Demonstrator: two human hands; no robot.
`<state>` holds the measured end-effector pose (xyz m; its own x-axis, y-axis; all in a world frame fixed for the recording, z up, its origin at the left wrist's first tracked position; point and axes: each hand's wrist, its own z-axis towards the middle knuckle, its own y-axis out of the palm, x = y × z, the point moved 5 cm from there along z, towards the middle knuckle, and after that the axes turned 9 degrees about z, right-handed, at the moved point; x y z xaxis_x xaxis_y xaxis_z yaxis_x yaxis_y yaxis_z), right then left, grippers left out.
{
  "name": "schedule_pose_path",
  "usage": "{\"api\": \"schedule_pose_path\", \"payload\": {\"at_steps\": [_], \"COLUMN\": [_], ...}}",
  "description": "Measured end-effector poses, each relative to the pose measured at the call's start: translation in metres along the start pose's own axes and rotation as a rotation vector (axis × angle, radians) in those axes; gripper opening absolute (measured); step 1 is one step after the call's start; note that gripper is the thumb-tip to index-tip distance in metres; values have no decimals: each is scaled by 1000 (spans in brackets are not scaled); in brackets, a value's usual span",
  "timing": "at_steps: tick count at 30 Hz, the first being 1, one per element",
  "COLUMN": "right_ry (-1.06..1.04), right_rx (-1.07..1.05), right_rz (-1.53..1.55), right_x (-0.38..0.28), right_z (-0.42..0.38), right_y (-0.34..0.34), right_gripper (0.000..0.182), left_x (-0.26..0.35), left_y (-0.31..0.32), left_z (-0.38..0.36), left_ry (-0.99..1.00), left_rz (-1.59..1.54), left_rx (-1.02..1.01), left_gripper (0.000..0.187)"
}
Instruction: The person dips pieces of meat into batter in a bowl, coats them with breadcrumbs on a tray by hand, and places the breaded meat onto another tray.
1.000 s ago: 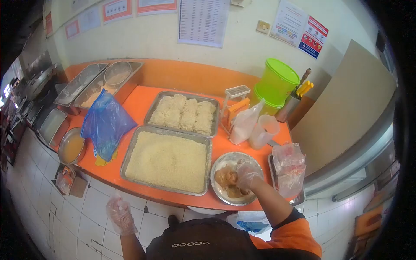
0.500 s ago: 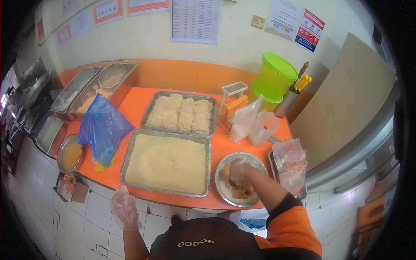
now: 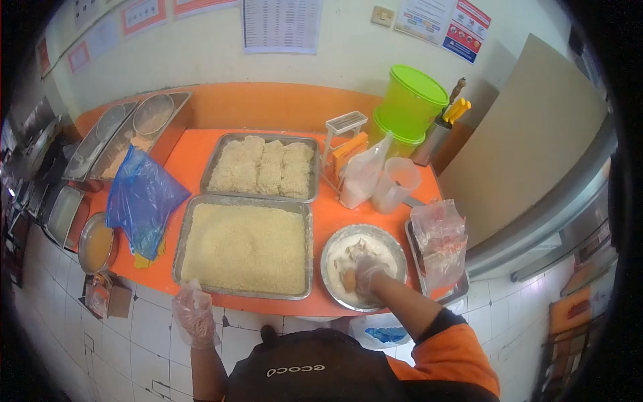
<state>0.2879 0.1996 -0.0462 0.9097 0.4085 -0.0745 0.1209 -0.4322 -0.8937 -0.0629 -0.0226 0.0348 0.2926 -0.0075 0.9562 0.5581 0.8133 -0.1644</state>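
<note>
My right hand (image 3: pixel 370 273), in a clear plastic glove, is down in a round metal bowl (image 3: pixel 400 258) of white powder (image 3: pixel 341 251). Its fingers are closed round a brownish piece of food (image 3: pixel 349 279), partly hidden by the hand. Also gloved, my left hand (image 3: pixel 194 313) hangs at the table's front edge, holding nothing, its fingers loosely bent and apart. Left of the bowl lies a metal tray (image 3: pixel 310 251) of pale yellow crumbs (image 3: pixel 251 248). Behind it, another tray (image 3: pixel 315 167) holds several crumb-coated pieces (image 3: pixel 268 167).
A blue plastic bag (image 3: pixel 144 197) and a bowl of yellowish liquid (image 3: pixel 97 246) are at the left. Behind the powder bowl are a bag of white powder (image 3: pixel 360 177), a clear jug (image 3: pixel 395 184) and green tubs (image 3: pixel 412 100). Plastic packets (image 3: pixel 439 234) lie on the right tray.
The camera view has shifted. My right hand remains in the bowl, where white powder now covers more of the contents. My left hand stays near the table edge.
</note>
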Motion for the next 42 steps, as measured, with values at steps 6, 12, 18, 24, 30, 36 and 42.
{"api": "schedule_pose_path", "payload": {"at_steps": [6, 12, 18, 24, 30, 36, 42], "right_ry": [50, -285, -280, -331, -189, -95, -218], "right_rx": [-160, -37, -104, 21, -18, -119, -213], "right_rz": [146, -217, -118, -211, 23, 390, 146], "right_x": [-7, -21, -59, -56, -2, 30, -19], "right_z": [-4, -31, -31, -3, -11, 7, 2], "right_y": [-41, -51, -47, -16, -52, -37, -63], "right_gripper": [34, 42, 53, 39, 41, 58, 43], "left_x": [17, -17, -43, -44, -42, -43, -19], "left_y": [-8, -37, -29, -29, -48, -43, -39], "left_z": [-3, -4, -15, -18, -22, -32, -28], "left_ry": [98, -91, -116, -40, -47, -47, -19], "left_rz": [215, 179, -57, -20, 36, -45, 67], "left_rx": [-23, 6, 65, 39, 27, 85, 15], "left_gripper": [17, 20, 11, 20, 21, 14, 13]}}
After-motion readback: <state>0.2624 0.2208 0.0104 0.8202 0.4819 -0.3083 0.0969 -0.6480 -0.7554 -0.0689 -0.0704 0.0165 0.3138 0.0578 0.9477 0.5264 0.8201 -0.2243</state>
